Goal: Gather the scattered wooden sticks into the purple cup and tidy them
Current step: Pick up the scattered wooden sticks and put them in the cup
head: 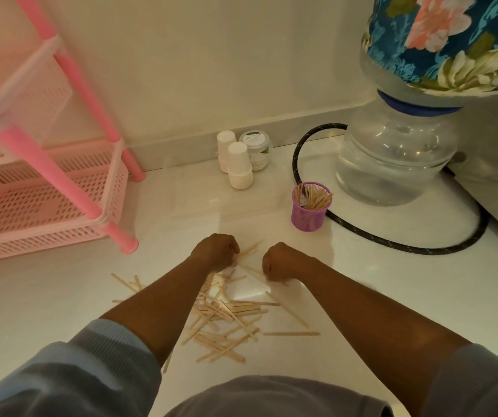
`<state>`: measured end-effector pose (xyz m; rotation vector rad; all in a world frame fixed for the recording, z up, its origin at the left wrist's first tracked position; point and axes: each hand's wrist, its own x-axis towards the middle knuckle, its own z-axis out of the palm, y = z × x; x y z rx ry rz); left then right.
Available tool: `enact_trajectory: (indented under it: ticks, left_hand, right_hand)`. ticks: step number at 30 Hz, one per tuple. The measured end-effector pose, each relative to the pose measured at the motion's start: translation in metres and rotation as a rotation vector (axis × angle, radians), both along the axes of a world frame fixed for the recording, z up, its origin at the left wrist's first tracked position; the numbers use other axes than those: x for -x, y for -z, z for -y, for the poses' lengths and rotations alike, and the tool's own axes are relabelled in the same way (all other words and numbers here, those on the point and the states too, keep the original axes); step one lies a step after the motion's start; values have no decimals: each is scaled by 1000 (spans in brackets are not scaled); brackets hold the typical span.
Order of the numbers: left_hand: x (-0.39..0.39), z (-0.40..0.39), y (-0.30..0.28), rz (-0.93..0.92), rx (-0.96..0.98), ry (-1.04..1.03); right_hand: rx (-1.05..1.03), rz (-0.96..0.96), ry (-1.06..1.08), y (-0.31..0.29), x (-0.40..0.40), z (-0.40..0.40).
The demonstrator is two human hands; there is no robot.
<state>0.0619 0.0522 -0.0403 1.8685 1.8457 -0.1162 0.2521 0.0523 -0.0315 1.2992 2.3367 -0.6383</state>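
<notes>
White countertop beneath you: pale flat wooden sticks (pixel 226 314) lie scattered between your forearms, some already upright in the purple mesh cup (pixel 311 207). Your left hand (pixel 216 251) and right hand (pixel 283 261) each curl around sticks; the cup stands beyond, nearer your right.

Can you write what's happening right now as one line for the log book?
left hand: picking sticks | right hand: picking sticks | loose sticks: many on floor | purple cup: upright, partly filled
</notes>
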Motion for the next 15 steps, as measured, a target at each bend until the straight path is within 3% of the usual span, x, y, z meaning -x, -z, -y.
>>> enact_trajectory:
  ticks: [4,10,15]
  left_hand:
    - [8,3,0,-26,-6,18]
    - [20,11,5,-16,-41,52]
    - [19,15,9,12,-88,29]
  right_hand:
    - [76,-161,67,-7,12,18]
    - [-143,-45,-131,12,28,41]
    - [-154,-163,-57,16,30,37]
